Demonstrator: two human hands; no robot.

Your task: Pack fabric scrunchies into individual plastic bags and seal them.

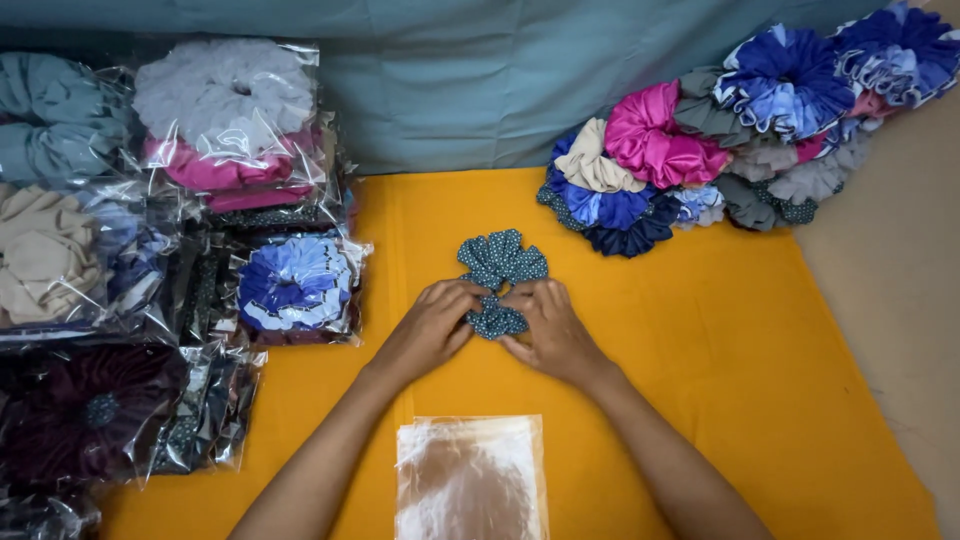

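While the dotted teal scrunchie (498, 280) lies mid-cloth on the yellow table (700, 340), I see my left hand (432, 325) and right hand (553, 330) pinching its near edge; a loose grip could let it spring open, short of the clear bag (470, 478).

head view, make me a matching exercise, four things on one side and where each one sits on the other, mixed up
Things
1. dotted teal scrunchie
2. empty clear bag
3. loose scrunchie pile
4. bagged scrunchies

Places
A. stacked along the left edge of the yellow cloth
B. heaped at the far right corner
C. between the left hand and right hand
D. flat on the cloth, near edge, between the forearms

Pairs: 1-C, 2-D, 3-B, 4-A
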